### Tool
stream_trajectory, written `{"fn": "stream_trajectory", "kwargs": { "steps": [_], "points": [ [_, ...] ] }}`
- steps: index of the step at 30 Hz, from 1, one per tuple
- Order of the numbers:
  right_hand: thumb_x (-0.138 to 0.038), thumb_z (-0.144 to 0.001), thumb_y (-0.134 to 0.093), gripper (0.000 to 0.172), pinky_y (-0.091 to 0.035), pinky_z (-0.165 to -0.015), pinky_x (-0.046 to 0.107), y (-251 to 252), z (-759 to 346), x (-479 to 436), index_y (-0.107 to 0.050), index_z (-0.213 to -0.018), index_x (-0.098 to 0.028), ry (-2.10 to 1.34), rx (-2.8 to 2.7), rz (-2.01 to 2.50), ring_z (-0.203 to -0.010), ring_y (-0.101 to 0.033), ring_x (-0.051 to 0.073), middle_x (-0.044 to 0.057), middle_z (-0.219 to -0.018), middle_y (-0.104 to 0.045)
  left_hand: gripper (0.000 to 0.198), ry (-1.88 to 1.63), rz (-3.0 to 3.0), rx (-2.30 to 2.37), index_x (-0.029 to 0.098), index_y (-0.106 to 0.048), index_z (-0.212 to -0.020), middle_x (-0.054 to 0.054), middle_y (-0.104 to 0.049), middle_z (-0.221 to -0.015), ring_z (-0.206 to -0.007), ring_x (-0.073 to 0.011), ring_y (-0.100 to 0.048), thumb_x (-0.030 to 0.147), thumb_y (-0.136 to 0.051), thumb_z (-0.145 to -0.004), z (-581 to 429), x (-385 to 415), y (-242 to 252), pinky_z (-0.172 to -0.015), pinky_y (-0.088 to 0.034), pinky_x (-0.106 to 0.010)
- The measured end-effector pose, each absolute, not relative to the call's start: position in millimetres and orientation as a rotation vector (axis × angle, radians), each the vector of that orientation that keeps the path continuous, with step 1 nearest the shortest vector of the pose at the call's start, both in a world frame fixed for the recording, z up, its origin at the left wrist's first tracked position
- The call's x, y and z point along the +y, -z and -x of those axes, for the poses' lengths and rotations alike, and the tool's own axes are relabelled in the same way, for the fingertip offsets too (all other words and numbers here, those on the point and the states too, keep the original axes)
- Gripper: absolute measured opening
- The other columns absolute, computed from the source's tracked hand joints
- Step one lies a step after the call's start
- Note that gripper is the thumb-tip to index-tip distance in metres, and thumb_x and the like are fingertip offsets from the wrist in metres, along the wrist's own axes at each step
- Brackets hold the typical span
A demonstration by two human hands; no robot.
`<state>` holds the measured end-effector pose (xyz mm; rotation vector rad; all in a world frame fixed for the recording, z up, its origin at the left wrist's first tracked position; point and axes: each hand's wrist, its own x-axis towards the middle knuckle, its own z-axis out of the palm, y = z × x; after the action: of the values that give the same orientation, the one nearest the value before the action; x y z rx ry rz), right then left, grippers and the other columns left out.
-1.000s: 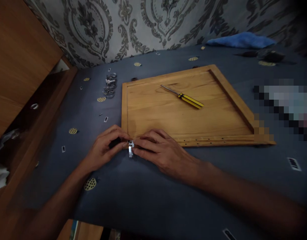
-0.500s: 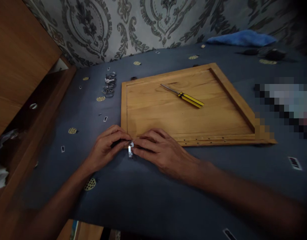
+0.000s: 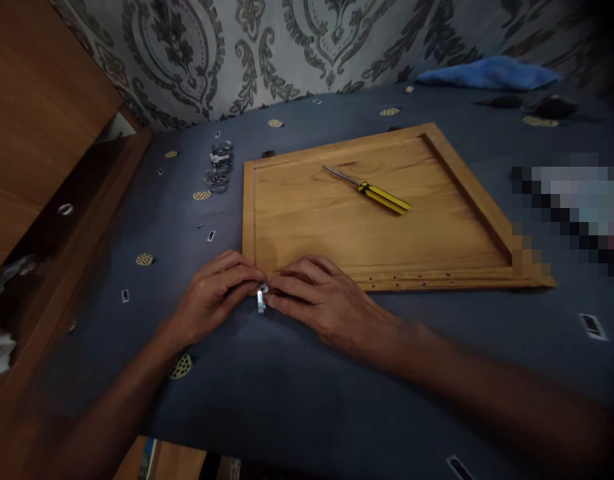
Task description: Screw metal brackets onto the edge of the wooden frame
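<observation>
At the near left corner of the framed wooden panel (image 3: 337,220), both hands meet around a small shiny metal hook (image 3: 261,303). My left hand (image 3: 209,293) pinches at its upper end, with the fingertips against the panel's edge. From the right, my right hand (image 3: 327,300) closes thumb and fingers on the same hook, the other fingers lying over the near rail. The curved end hangs below the fingers, while its top is partly covered. On the panel lies a screwdriver (image 3: 384,198) with a yellow and black handle.
Several metal hooks (image 3: 219,167) lie left of the panel, with a small screw (image 3: 201,226) nearer. Dark holes line the near rail. A blue cloth (image 3: 489,73) rests by the patterned wall. Wooden furniture (image 3: 94,247) borders the left side of the cloth-covered surface.
The view has shifted slightly. Both hands keep nearly the same place and hold on the hook, with only small finger movement.
</observation>
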<state>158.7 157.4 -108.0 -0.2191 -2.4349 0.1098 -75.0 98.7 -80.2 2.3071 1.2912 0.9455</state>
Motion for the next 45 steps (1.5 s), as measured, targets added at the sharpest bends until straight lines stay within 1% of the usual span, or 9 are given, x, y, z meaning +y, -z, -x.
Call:
{"fn": "stream_trajectory", "kwargs": {
  "steps": [4, 8, 15, 25, 29, 34, 39, 42, 45],
  "points": [
    [-0.015, -0.110, -0.045, 0.029, -0.048, -0.091, 0.037, 108.0, -159.6, 157.7, -0.074, -0.113, -0.015, -0.124, -2.447, 0.220, -0.103, -0.059, 0.021, 0.006, -0.110, -0.079, 0.011, -0.970, -2.268, 1.296, 0.022, -0.074, -0.107, -0.004, -0.075, -0.092, -0.086, -0.0179, -0.070, 0.020, -0.064, -0.104, 71.1, 98.3, 78.3, -0.077, -0.059, -0.031],
    [-0.015, -0.108, -0.051, 0.023, -0.048, -0.090, 0.038, 108.6, -160.1, 157.7, -0.073, -0.115, -0.015, -0.124, -2.469, 0.220, -0.102, -0.059, 0.022, 0.007, -0.113, -0.078, 0.011, -0.986, -2.262, 1.273, 0.023, -0.073, -0.105, -0.004, -0.074, -0.091, -0.084, -0.0173, -0.070, 0.018, -0.064, -0.103, 69.3, 98.2, 77.6, -0.075, -0.059, -0.031],
    [-0.016, -0.111, -0.043, 0.031, -0.049, -0.091, 0.037, 107.8, -158.8, 157.3, -0.074, -0.113, -0.015, -0.109, -2.458, 0.229, -0.102, -0.060, 0.021, 0.006, -0.113, -0.079, 0.013, -1.008, -2.345, 1.238, 0.022, -0.074, -0.107, -0.004, -0.076, -0.093, -0.086, -0.0161, -0.071, 0.015, -0.063, -0.104, 72.7, 99.7, 80.0, -0.077, -0.060, -0.029],
    [-0.017, -0.111, -0.042, 0.033, -0.049, -0.091, 0.037, 107.3, -160.2, 157.1, -0.075, -0.111, -0.015, -0.123, -2.457, 0.231, -0.101, -0.059, 0.022, 0.005, -0.111, -0.079, 0.012, -1.019, -2.277, 1.236, 0.022, -0.072, -0.105, -0.004, -0.076, -0.094, -0.088, -0.0161, -0.071, 0.013, -0.064, -0.103, 69.1, 98.7, 81.8, -0.079, -0.060, -0.030],
    [-0.017, -0.112, -0.043, 0.031, -0.049, -0.091, 0.038, 107.0, -160.4, 157.3, -0.074, -0.113, -0.015, -0.128, -2.475, 0.230, -0.102, -0.059, 0.021, 0.006, -0.114, -0.078, 0.014, -1.011, -2.267, 1.211, 0.022, -0.072, -0.110, -0.004, -0.076, -0.097, -0.090, -0.0162, -0.072, 0.013, -0.065, -0.102, 70.8, 99.3, 81.1, -0.080, -0.060, -0.029],
    [-0.017, -0.111, -0.043, 0.031, -0.049, -0.092, 0.038, 107.0, -160.1, 157.4, -0.074, -0.115, -0.014, -0.140, -2.478, 0.226, -0.103, -0.059, 0.022, 0.006, -0.115, -0.078, 0.023, -0.939, -2.233, 1.232, 0.023, -0.069, -0.122, -0.005, -0.077, -0.110, -0.102, -0.0172, -0.073, 0.013, -0.065, -0.102, 79.1, 97.4, 76.3, -0.090, -0.060, -0.030],
    [-0.016, -0.110, -0.046, 0.028, -0.048, -0.090, 0.038, 107.0, -159.4, 157.7, -0.074, -0.113, -0.016, -0.120, -2.474, 0.227, -0.103, -0.059, 0.022, 0.004, -0.116, -0.079, 0.022, -0.894, -2.209, 1.330, 0.024, -0.067, -0.122, -0.005, -0.074, -0.113, -0.104, -0.0180, -0.071, 0.013, -0.059, -0.104, 87.5, 95.0, 70.3, -0.089, -0.058, -0.032],
    [-0.016, -0.110, -0.047, 0.027, -0.048, -0.091, 0.037, 106.5, -159.2, 157.8, -0.074, -0.113, -0.015, -0.129, -2.473, 0.229, -0.102, -0.059, 0.021, 0.004, -0.116, -0.079, 0.019, -0.820, -2.224, 1.342, 0.023, -0.066, -0.122, -0.005, -0.070, -0.109, -0.101, -0.0185, -0.068, 0.017, -0.059, -0.104, 90.2, 94.1, 64.0, -0.088, -0.056, -0.032],
    [-0.016, -0.111, -0.044, 0.029, -0.048, -0.090, 0.037, 106.3, -159.3, 157.8, -0.074, -0.112, -0.015, -0.127, -2.459, 0.220, -0.101, -0.059, 0.022, 0.004, -0.114, -0.079, 0.026, -0.641, -2.218, 1.345, 0.023, -0.064, -0.127, -0.005, -0.066, -0.112, -0.105, -0.0213, -0.064, 0.025, -0.066, -0.101, 91.6, 93.0, 57.4, -0.092, -0.055, -0.036]
  ]
}}
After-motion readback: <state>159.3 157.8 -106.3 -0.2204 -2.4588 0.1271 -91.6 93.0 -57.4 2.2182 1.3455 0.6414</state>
